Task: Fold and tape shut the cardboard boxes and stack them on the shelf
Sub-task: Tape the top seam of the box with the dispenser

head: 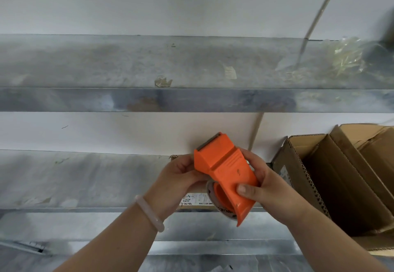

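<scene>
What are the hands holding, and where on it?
Both hold the tape dispenser: right hand grips its body, thumb on top; left hand holds its left side.

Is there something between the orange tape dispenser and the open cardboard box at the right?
Nothing visible stands between them. The left hand and right hand hold the tape dispenser; the open cardboard box sits on the shelf just right of the right hand.
</scene>
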Tool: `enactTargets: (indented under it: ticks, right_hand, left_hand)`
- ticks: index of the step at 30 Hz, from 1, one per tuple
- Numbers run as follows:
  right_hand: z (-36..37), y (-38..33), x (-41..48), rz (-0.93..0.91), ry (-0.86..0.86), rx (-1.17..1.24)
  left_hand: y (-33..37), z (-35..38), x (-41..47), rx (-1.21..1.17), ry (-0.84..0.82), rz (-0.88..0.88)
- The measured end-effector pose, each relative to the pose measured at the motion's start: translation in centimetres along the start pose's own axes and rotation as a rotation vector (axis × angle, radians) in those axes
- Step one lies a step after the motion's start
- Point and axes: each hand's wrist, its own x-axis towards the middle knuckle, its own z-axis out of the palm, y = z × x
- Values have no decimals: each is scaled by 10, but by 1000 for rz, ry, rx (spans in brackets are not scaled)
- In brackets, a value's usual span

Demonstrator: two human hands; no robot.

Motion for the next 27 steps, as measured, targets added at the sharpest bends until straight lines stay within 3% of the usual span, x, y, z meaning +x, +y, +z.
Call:
enactTargets:
  ticks: [5, 7, 10, 12, 15, 18, 22, 27]
  right_hand:
    - [0, -6, 1, -3, -14, -14]
    - [0, -7, 1, -18, -16, -7]
    - [2, -7, -1, -68, 18, -56]
    - [5, -3, -4, -127, 54, -180]
    - [7, 4, -10, -333, 154, -717]
    - [-4, 18, -5, -745, 242, -1221]
    - [-12, 28, 1, -1032, 269, -1350]
    - [-14, 29, -1, -1126, 284, -1430]
  left_hand:
    - [-2, 2, 1, 126, 62, 119]
    - [-2, -2, 0, 160, -29, 143]
    - [-1, -11, -1, 98, -140, 97]
    - [3, -14, -1, -42, -67, 11]
    - [14, -24, 2, -117, 9, -3]
    - [27, -31, -2, 50, -164, 124]
    - [40, -29, -8, 309, -204, 200]
    - [43, -29, -8, 267, -221, 196]
